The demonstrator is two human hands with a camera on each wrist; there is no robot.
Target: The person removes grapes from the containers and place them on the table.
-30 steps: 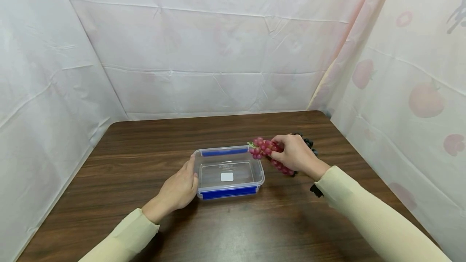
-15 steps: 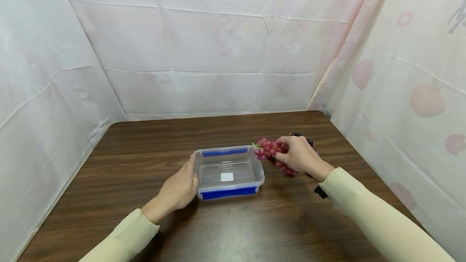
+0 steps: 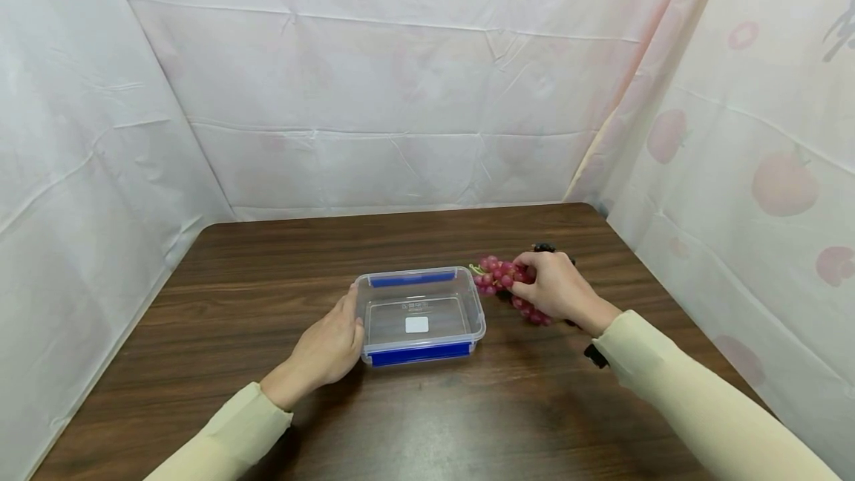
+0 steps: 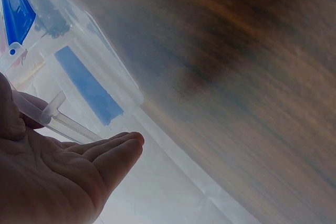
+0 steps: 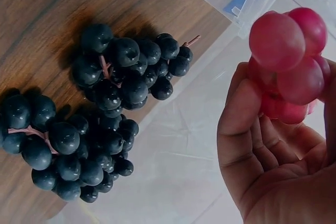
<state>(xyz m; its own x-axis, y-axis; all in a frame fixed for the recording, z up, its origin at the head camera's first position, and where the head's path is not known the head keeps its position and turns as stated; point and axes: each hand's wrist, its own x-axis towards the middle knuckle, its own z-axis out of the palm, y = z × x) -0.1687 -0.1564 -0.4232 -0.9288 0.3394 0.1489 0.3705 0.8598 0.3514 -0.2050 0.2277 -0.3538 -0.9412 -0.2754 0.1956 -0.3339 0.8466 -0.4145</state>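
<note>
A clear plastic food container (image 3: 417, 354) with blue clips stands on the table, with a white label on its floor. My left hand (image 3: 327, 340) holds it by the left side; in the left wrist view the rim (image 4: 42, 116) passes between thumb and finger, the other fingers lying straight. My right hand (image 3: 557, 288) pinches a bunch of red grapes (image 3: 497, 275) just beyond the container's right edge, the green stem pointing left. More red grapes show below that hand. Two bunches of black grapes (image 5: 107, 95) (image 5: 65, 153) lie on the table, mostly hidden behind the right hand in the head view.
The dark wooden table (image 3: 320, 243) has rounded far corners. Pale plastic sheeting (image 3: 401, 95) hangs behind it and along both sides, with fruit prints on the right side (image 3: 784, 182).
My right hand has moved to the right with the red grapes, from overlapping the container's right back corner to beside it. The left hand and the container have stayed in place.
</note>
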